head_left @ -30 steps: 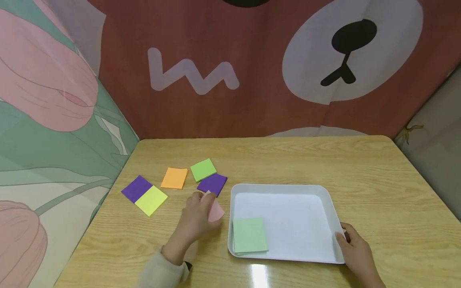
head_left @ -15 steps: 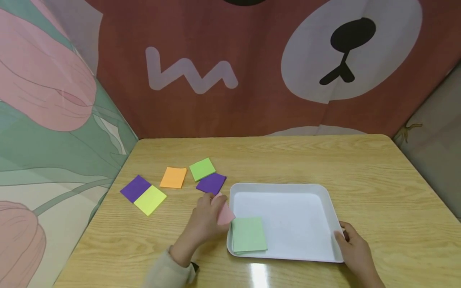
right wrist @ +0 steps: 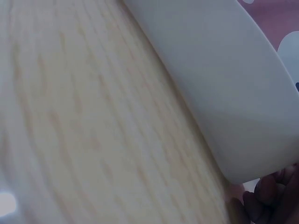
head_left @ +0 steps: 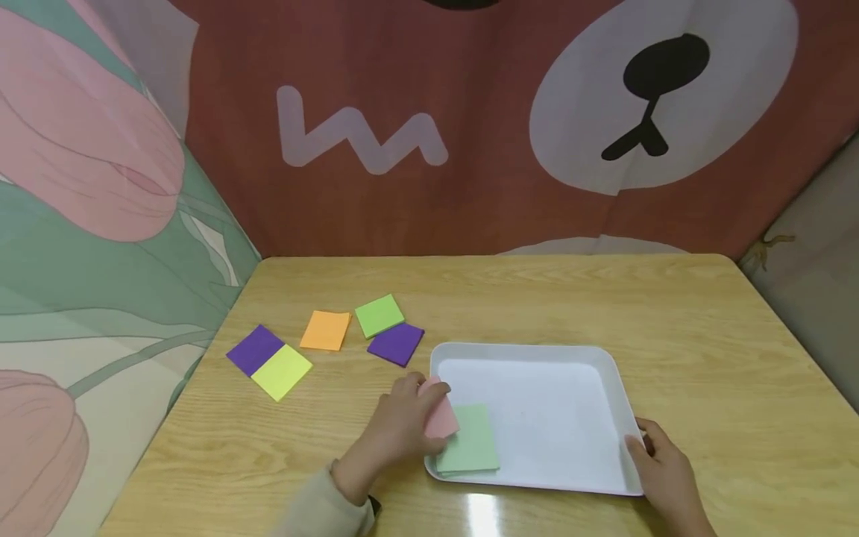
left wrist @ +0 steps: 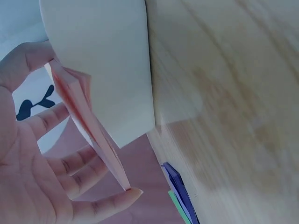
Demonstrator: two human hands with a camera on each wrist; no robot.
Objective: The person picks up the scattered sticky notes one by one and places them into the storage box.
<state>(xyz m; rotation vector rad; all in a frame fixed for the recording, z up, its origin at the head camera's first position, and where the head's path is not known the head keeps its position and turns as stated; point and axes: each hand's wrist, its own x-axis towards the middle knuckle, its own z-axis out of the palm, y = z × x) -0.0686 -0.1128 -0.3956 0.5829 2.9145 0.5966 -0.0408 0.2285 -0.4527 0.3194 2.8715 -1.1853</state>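
Note:
My left hand [head_left: 403, 421] grips a pink sticky-note pad [head_left: 441, 418] between thumb and fingertips, over the left rim of a white tray [head_left: 557, 418]. In the left wrist view the pink pad [left wrist: 96, 128] is edge-on, its ends held by the thumb and a fingertip, with the tray's outer wall [left wrist: 105, 60] behind it. A pale green sticky-note pad [head_left: 475, 444] lies in the tray's near left corner, partly overlapped by the pink one. My right hand [head_left: 666, 466] holds the tray's right side, thumb at the rim and fingers around the outside.
Left of the tray on the wooden table [head_left: 537, 298] lie more pads: purple [head_left: 255, 349] beside yellow [head_left: 282, 372], orange [head_left: 325, 330], and green [head_left: 379, 315] touching another purple pad [head_left: 397, 344]. A printed curtain [head_left: 470, 201] hangs behind the table.
My left hand has carried the pink pad rightward and slightly nearer, from the table beside the tray to over its left edge. My right hand keeps its hold on the tray.

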